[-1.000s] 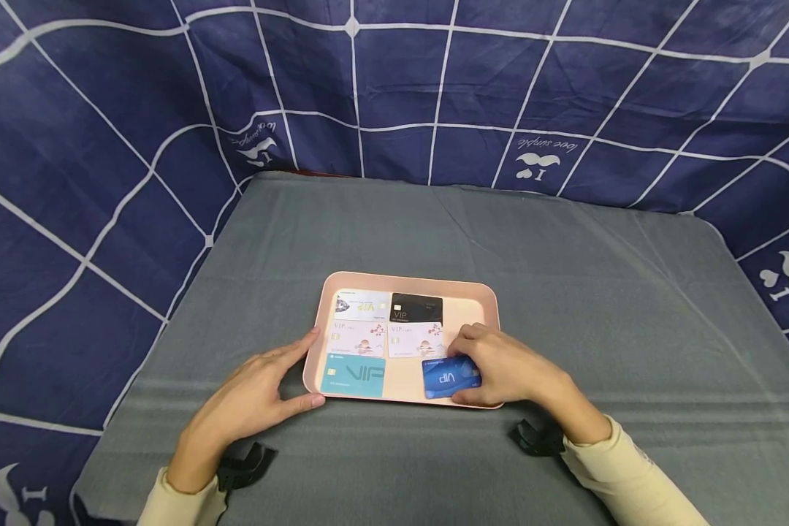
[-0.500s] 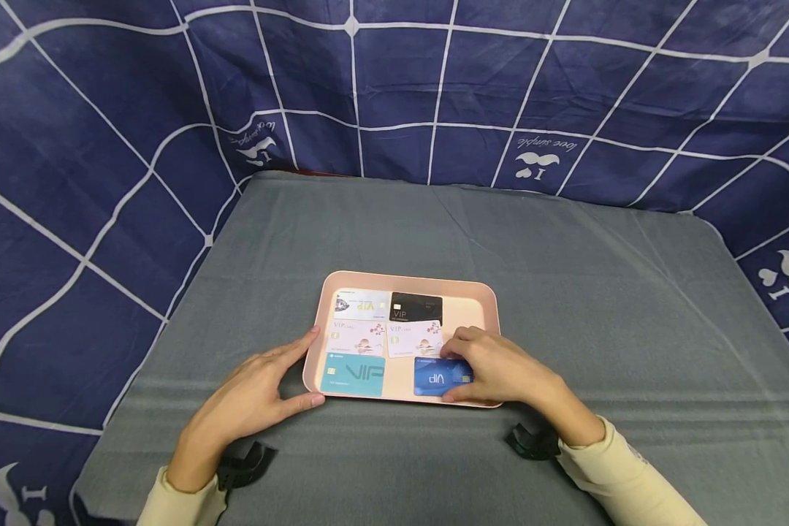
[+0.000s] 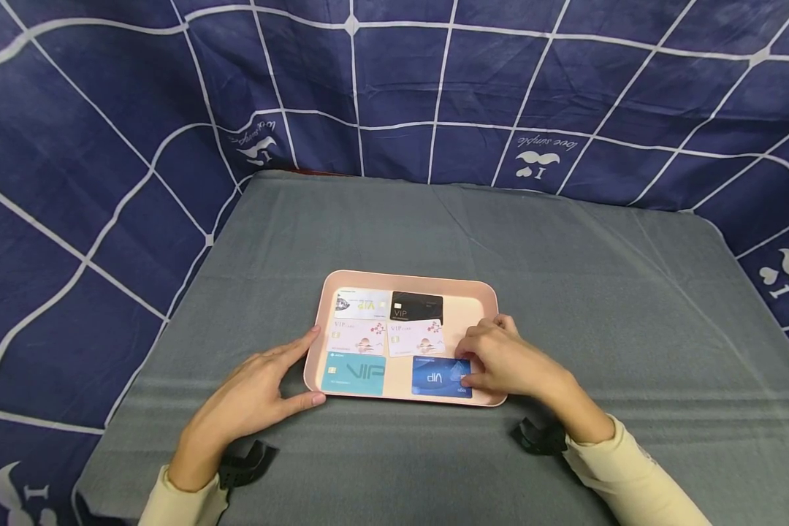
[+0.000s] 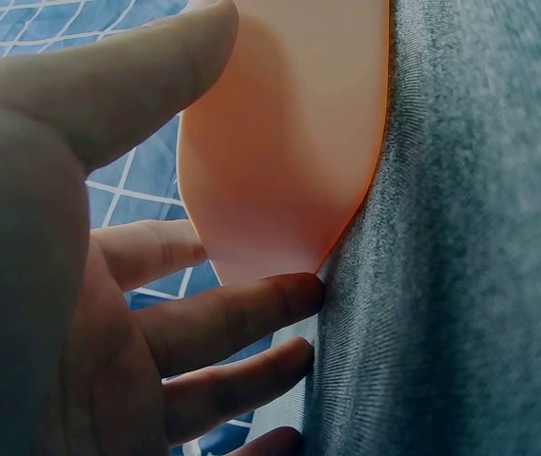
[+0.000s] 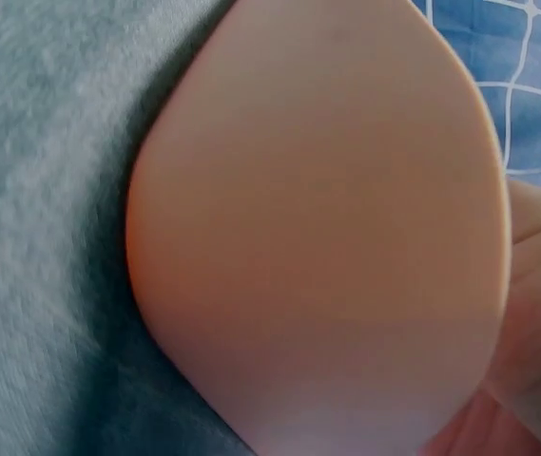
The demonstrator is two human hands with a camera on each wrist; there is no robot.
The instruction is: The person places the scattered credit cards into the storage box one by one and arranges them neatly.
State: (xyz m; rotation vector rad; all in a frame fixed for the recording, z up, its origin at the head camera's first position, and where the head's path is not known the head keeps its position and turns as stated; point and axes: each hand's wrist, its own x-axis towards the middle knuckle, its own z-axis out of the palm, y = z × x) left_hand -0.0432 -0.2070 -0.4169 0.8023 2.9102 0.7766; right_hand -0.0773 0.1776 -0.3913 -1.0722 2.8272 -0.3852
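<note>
In the head view a pink tray (image 3: 486, 288) lies on the grey cloth with several VIP cards flat in it. A blue card (image 3: 432, 376) sits in the front row, right of centre. My right hand (image 3: 516, 361) reaches over the tray's right side, thumb and fingers bent, fingertips on the right end of that card. To its left is a teal card (image 3: 353, 374). My left hand (image 3: 256, 394) rests against the tray's left end, thumb at the front corner, fingers extended along the side; the left wrist view shows the thumb and fingers against the tray wall (image 4: 299, 123).
Behind the front row lie two pink floral cards (image 3: 355, 337), a white card (image 3: 361, 304) and a black card (image 3: 417, 307). The grey cloth (image 3: 598, 292) surrounds the tray, and blue checked fabric (image 3: 401, 80) hangs behind. Both wrists wear black straps (image 3: 246, 465).
The blue card has slid left in the tray and now lies straighter. My right hand moved left with it, then shifted back right, its thumb drawn in. My left hand stays still.
</note>
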